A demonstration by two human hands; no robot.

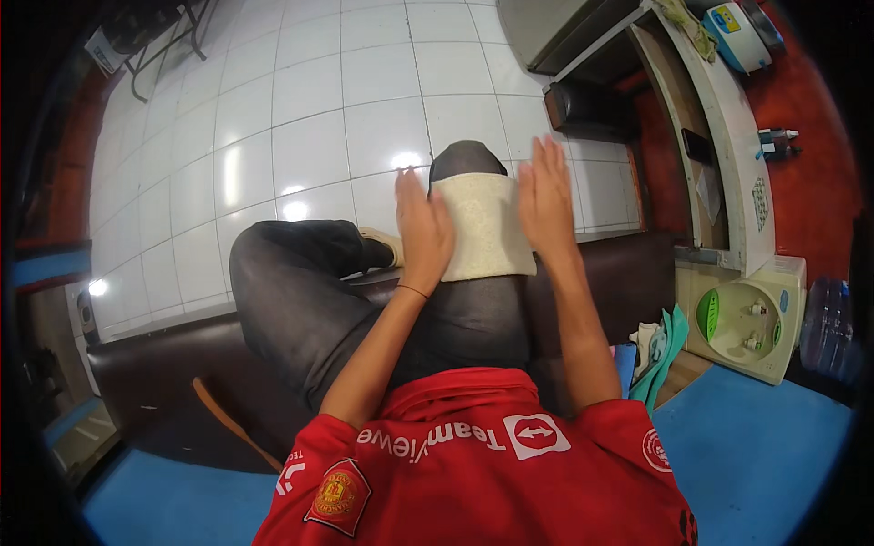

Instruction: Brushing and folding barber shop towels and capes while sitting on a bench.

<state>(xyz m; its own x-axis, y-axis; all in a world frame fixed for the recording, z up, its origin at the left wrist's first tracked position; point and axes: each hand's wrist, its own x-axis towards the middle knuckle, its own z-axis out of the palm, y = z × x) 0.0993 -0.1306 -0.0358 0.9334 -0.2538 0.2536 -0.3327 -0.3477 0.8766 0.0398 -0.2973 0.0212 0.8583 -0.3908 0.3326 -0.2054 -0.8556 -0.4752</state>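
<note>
A folded cream towel (481,228) lies flat over my right thigh and knee, on dark grey trousers (471,321). At its left edge is my left hand (425,228), held flat with the thumb apart from the straight fingers and a thin dark band at the wrist. My right hand (548,201) stands upright by the towel's right edge, palm turned inward and fingers extended. Neither hand grips anything. Whether the palms touch the towel's sides is hard to tell. The towel's surface looks smooth, with straight edges.
I sit on a dark brown padded bench (171,382). Several folded cloths (659,355) stand to my right, near a water dispenser (744,321). Beyond it, a cabinet (734,157) holds a dark phone (696,145). White floor tiles (314,150) spread ahead, with a metal-legged chair (147,41) far left.
</note>
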